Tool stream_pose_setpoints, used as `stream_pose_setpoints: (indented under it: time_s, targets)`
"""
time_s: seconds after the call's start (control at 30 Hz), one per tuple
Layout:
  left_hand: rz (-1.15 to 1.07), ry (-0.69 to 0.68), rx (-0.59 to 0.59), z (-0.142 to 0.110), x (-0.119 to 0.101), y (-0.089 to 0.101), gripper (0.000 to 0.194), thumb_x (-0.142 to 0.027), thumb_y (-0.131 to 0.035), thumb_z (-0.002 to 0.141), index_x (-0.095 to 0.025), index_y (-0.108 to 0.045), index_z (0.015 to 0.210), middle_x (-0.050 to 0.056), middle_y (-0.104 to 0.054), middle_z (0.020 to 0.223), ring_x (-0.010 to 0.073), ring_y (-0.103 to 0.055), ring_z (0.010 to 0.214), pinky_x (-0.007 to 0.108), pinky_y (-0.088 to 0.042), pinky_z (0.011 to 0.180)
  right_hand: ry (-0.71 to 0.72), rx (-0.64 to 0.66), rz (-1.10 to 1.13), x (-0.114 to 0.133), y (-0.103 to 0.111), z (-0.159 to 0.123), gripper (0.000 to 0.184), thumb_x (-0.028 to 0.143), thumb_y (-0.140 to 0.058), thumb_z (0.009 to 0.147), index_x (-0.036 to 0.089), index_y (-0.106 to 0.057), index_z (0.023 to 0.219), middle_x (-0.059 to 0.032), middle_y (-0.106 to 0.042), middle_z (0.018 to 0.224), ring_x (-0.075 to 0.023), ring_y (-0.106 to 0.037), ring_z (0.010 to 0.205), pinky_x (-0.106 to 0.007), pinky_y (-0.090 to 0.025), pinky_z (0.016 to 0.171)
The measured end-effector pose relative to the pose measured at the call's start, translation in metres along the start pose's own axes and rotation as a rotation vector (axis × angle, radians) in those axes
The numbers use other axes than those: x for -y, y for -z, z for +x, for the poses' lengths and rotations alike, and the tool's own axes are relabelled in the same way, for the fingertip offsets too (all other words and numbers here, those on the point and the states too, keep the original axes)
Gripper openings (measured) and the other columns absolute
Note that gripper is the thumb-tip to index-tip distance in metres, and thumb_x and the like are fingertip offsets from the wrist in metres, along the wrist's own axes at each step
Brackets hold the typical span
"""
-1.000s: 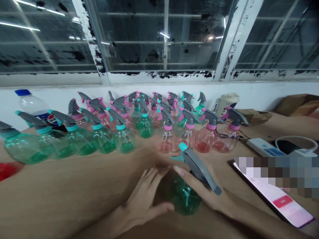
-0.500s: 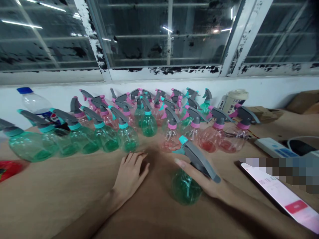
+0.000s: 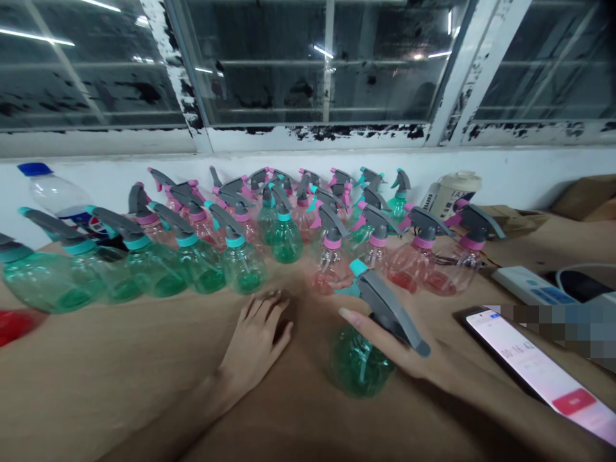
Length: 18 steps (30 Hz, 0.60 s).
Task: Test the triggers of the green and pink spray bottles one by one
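My right hand [image 3: 385, 346] is wrapped round a green spray bottle [image 3: 356, 366] with a grey trigger head and teal nozzle, standing upright on the brown table [image 3: 120, 378]. My left hand [image 3: 257, 340] lies flat on the table to the left of that bottle, fingers stretched out and apart, holding nothing. Just beyond my left fingertips stands the nearest bottle of a row of green spray bottles [image 3: 243, 263]. Behind and to the right stand several pink spray bottles [image 3: 332, 269].
A phone [image 3: 539, 372] with a lit screen lies at the right. A white power strip [image 3: 524, 285] and a cable sit behind it. A soda bottle [image 3: 58, 196] with a blue cap stands at the far left, a paper cup [image 3: 450, 192] by the wall, something red [image 3: 14, 324] at the left edge.
My left hand has left the green bottle's side and moved forward and left to lie flat near the row of green bottles. My right hand has kept its hold on the bottle.
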State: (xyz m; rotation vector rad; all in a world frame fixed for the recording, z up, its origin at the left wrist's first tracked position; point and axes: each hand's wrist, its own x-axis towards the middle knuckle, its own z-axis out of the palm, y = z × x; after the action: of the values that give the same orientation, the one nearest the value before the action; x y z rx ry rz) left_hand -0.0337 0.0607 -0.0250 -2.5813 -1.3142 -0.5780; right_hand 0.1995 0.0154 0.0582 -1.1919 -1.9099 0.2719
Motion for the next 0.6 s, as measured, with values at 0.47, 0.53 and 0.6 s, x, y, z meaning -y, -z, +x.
stream_pose_setpoints:
  time_s: [0.47,0.53,0.6]
  targets:
    - [-0.050,0.051,0.040,-0.0019,-0.0007,-0.0029,0.032,-0.026,-0.042,0.090,-0.016,-0.050,0.119,0.011,-0.053,0.125,0.0261,-0.047,0.116,0.046,-0.039,0.095,-0.129,0.057,0.251,0.0001,0.0012,-0.0012,0.022,0.032,-0.051,0.082,0.026,-0.056,0.103,-0.0020,-0.065,0.090,-0.0197,-0.062,0.086,-0.034,-0.049,0.075]
    - [-0.052,0.050,0.039,-0.0021,-0.0007,-0.0032,0.032,-0.026,-0.042,0.090,-0.016,-0.050,0.119,0.011,-0.053,0.124,0.0262,-0.047,0.116,0.045,-0.039,0.095,-0.131,0.055,0.257,-0.0012,0.0008,-0.0021,0.022,0.032,-0.051,0.082,0.027,-0.057,0.102,-0.0013,-0.064,0.083,-0.0192,-0.062,0.080,-0.033,-0.050,0.070]
    - [-0.050,0.048,0.039,-0.0020,-0.0007,-0.0032,0.031,-0.026,-0.042,0.090,-0.016,-0.050,0.118,0.011,-0.054,0.123,0.0263,-0.048,0.115,0.045,-0.040,0.094,-0.124,0.041,0.259,-0.0032,-0.0005,-0.0034,0.020,0.032,-0.051,0.082,0.027,-0.057,0.101,0.0006,-0.061,0.075,-0.0169,-0.060,0.068,-0.030,-0.049,0.059]
